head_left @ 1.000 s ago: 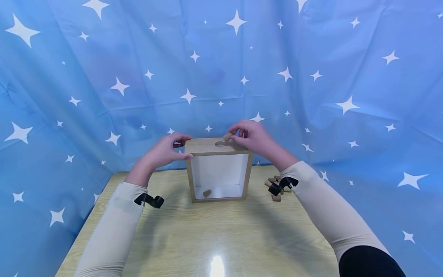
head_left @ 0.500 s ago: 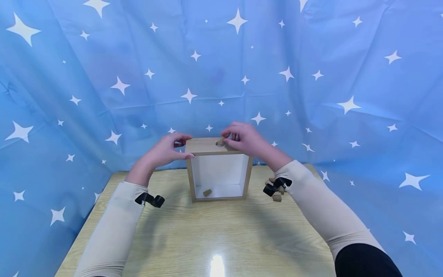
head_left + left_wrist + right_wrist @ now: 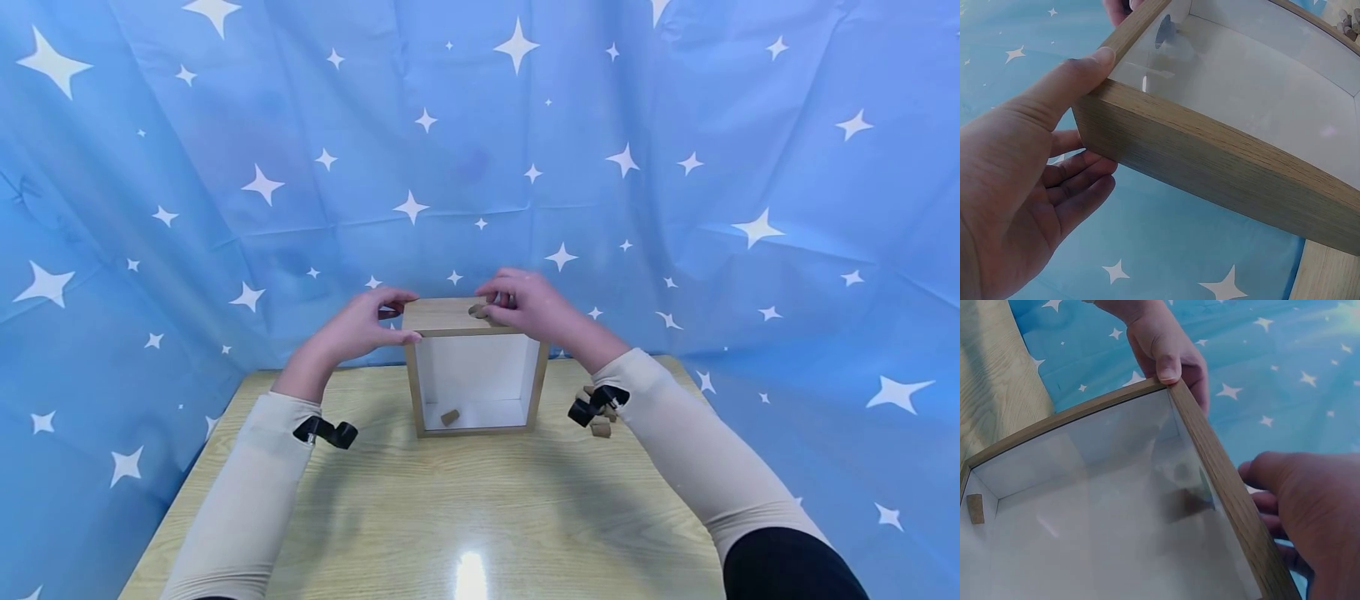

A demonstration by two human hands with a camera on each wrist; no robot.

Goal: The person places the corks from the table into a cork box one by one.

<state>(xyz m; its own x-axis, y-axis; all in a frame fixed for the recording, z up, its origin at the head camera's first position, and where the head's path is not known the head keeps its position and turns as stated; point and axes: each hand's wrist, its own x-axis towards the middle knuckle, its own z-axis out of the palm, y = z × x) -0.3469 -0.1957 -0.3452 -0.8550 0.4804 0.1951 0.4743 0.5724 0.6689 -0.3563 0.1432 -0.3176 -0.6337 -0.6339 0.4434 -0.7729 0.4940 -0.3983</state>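
Note:
A wooden box point(image 3: 442, 315) with a clear front stands upright on the table, a round hole in its top. My left hand point(image 3: 360, 323) grips its upper left corner, thumb on the front edge point(image 3: 1104, 56) and fingers behind. My right hand point(image 3: 525, 300) is at the hole, pinching a small cork point(image 3: 477, 312) mostly hidden by the fingers. In the right wrist view a blurred brown shape point(image 3: 1190, 505) shows inside the box beside the hole; I cannot tell whether it is that cork's end. Another cork point(image 3: 450, 417) lies on the box floor.
Several loose corks point(image 3: 602, 429) lie on the wooden table point(image 3: 420, 517) right of the box, partly behind the right wrist's camera mount point(image 3: 592, 408). A blue curtain with white stars point(image 3: 465, 167) hangs close behind the box.
My right hand has shifted slightly left and down, bringing its cork from beside the hole to the opening, where less of it shows. The left hand and box hold still.

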